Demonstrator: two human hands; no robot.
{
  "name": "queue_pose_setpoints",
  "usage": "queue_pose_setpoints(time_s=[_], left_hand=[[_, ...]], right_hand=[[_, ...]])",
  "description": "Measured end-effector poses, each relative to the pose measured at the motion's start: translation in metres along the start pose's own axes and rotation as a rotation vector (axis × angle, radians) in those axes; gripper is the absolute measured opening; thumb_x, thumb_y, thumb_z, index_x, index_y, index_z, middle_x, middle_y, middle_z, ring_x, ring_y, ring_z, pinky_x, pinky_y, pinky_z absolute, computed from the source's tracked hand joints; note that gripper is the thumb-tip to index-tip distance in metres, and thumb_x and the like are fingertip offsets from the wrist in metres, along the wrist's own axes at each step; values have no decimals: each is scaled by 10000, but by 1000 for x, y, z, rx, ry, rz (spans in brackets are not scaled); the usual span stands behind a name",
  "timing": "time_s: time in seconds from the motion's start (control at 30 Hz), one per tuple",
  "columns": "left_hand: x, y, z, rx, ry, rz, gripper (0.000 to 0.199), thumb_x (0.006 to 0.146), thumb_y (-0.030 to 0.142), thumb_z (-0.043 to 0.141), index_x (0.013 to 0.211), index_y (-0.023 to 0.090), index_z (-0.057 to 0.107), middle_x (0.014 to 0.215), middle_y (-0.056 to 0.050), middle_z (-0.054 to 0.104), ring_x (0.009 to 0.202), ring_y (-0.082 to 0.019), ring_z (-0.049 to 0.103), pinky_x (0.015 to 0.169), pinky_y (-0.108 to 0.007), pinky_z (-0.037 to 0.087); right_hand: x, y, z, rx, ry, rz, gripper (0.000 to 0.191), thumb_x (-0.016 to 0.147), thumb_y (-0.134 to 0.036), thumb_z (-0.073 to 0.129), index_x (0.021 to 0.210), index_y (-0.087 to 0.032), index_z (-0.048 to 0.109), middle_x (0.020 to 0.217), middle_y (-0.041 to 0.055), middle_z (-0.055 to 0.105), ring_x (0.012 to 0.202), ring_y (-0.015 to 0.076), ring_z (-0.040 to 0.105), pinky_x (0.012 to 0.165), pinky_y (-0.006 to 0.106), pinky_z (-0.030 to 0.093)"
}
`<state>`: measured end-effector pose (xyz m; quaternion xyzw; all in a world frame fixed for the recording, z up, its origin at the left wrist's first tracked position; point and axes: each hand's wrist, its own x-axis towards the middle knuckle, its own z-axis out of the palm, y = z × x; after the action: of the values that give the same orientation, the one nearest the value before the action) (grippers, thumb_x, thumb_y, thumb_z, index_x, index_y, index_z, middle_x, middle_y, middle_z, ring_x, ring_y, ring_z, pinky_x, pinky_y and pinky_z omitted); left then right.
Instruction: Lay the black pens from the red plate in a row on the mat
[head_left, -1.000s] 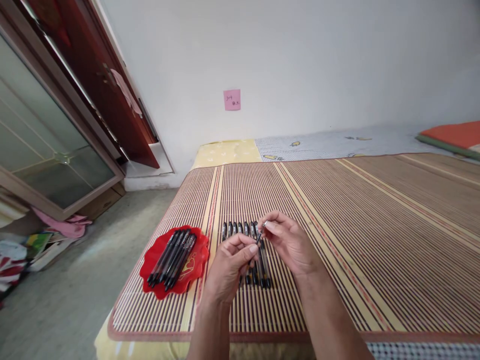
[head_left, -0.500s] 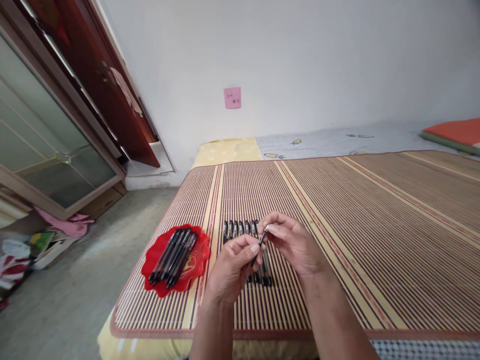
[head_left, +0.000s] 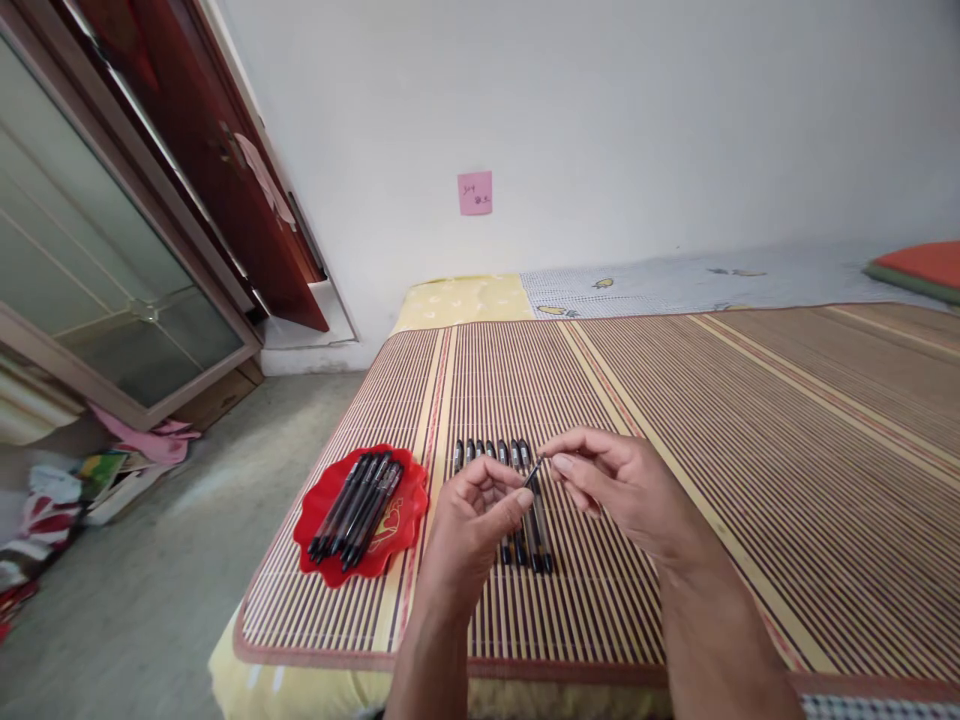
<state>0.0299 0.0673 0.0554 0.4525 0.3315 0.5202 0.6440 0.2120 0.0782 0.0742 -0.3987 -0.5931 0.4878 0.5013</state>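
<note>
My left hand (head_left: 480,520) is closed around a slim dark pen (head_left: 533,472), pinched between thumb and fingers with its upper end sticking out up and to the right. My right hand (head_left: 607,485) is at that end, forefinger close to the tip and thumb slightly apart from it; whether the forefinger touches is too small to tell. Under and behind both hands lies a row of several black pens (head_left: 538,535), side by side on the striped bamboo mat (head_left: 600,620); my left hand hides part of the row. More black pens (head_left: 360,505) are heaped on a red scalloped plate (head_left: 409,535) to the left.
The mat covers a bed with yellow bedding (head_left: 457,300) at its edges. A pink note (head_left: 475,193) is stuck on the wall behind. An orange cushion (head_left: 919,268) lies at the far right. Left of the bed are the floor, a glass-panelled door (head_left: 112,270) and scattered cloths.
My right hand has shifted rightward and its thumb has come away from the pen's end. My left hand still grips the pen. The whole view has shifted slightly.
</note>
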Motion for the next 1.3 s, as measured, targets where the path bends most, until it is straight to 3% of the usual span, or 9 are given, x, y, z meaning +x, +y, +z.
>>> queue_pose_setpoints(time_s=[0.27, 0.43, 0.63, 0.8, 1.03, 1.2, 1.3], left_hand=[[-7, 10, 9, 381, 133, 130, 89, 799, 190, 715, 789, 178, 627, 621, 63, 479, 554, -78, 379, 521, -198, 314], [-12, 16, 17, 599, 197, 218, 77, 810, 125, 654, 764, 185, 636, 673, 37, 516, 603, -102, 428, 553, -219, 346], [-12, 15, 17, 648, 186, 228, 75, 872, 196, 650, 908, 204, 716, 735, 4, 595, 647, -133, 496, 590, -251, 388], [-14, 17, 14, 777, 208, 336, 104, 899, 188, 645, 898, 216, 745, 785, -24, 683, 686, -159, 563, 655, -281, 406], [-16, 18, 16, 904, 216, 403, 146, 885, 116, 622, 867, 214, 729, 803, -19, 672, 733, -168, 591, 683, -281, 386], [-19, 21, 13, 923, 135, 358, 129, 915, 154, 598, 875, 214, 706, 806, -15, 672, 728, -163, 582, 669, -274, 376], [-19, 24, 10, 871, 129, 285, 130, 931, 193, 588, 870, 212, 700, 764, -8, 669, 686, -157, 566, 642, -265, 378]], right_hand=[[-7, -7, -1, -163, 18, -15, 117, 903, -289, 649, 957, -207, 713, 637, -31, 592, 505, 84, 520, 455, 208, 398], [-8, -11, 1, -295, 29, -9, 122, 919, -318, 627, 930, -213, 688, 600, -44, 552, 509, 100, 518, 464, 224, 388], [-8, -15, 10, -490, 23, -95, 135, 948, -312, 578, 888, -226, 662, 615, -38, 510, 540, 114, 466, 493, 257, 341], [-7, -14, 16, -521, -18, -148, 141, 968, -295, 550, 888, -234, 649, 679, -11, 566, 603, 139, 506, 543, 279, 370], [-7, -14, 19, -567, -55, -156, 153, 974, -277, 530, 858, -227, 616, 693, -9, 594, 597, 137, 516, 544, 277, 360], [-9, -18, 12, -577, -82, -150, 137, 956, -230, 523, 844, -234, 602, 672, -24, 560, 566, 128, 475, 524, 275, 334], [-11, -23, 3, -604, -5, -160, 144, 946, -235, 540, 812, -238, 594, 654, -23, 551, 561, 134, 476, 523, 282, 337]])
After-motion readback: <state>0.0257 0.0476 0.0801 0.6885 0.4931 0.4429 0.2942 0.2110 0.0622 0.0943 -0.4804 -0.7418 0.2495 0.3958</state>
